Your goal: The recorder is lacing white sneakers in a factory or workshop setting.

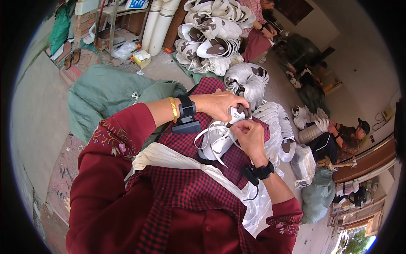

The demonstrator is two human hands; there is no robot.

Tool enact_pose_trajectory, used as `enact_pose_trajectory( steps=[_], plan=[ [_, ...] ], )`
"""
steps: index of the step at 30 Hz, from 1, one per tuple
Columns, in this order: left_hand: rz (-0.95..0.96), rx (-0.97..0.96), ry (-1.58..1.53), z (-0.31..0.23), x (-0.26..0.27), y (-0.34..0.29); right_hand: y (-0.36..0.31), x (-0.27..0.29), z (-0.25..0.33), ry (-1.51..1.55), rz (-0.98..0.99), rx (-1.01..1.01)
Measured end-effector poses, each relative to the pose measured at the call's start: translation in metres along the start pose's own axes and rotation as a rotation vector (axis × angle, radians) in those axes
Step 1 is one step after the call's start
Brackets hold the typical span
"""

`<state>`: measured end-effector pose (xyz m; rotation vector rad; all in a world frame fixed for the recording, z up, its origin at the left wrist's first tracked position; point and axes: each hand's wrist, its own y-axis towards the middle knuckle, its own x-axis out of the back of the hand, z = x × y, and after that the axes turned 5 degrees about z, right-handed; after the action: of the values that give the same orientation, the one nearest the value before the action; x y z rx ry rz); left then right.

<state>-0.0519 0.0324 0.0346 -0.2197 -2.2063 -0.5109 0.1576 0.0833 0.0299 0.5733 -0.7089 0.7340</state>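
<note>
A white sneaker (213, 143) with a brown lining rests on my lap, over a red-and-black checked apron (186, 186). My left hand (218, 106) is closed around the tongue and collar end of the sneaker. My right hand (250, 136) pinches at the upper eyelets, where a white shoelace (203, 132) runs; its fingertips partly hide what they grip. Loose lace ends hang in a loop over the sneaker's left side and toward its toe.
Tall stacks of white sneakers (220, 27) stand ahead, and more sneakers (275, 122) lie in bundles to my right. A green sack (105, 95) spreads at left. A plastic-wrapped bundle (303, 163) sits at right. Other people work at the far side and right.
</note>
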Motion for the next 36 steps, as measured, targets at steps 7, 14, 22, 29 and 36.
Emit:
enact_pose_trajectory(
  steps=[7,14,22,29,36],
  plan=[
    [0.145,0.028,-0.064,0.0,0.014,0.004,-0.011,-0.002,0.024,-0.274,-0.055,0.065],
    [0.1,0.108,-0.503,0.005,0.009,-0.003,0.001,-0.002,0.021,-0.092,-0.038,0.019],
    [-0.468,-0.131,-0.052,0.005,-0.013,-0.016,0.003,-0.011,0.005,0.141,-0.067,-0.088],
    [-0.373,-0.12,0.297,-0.005,-0.027,-0.04,0.0,-0.016,-0.003,0.245,-0.126,-0.033],
    [-0.308,-0.06,0.244,-0.004,-0.027,-0.033,-0.001,-0.014,-0.002,0.317,-0.064,-0.058]
  ],
)
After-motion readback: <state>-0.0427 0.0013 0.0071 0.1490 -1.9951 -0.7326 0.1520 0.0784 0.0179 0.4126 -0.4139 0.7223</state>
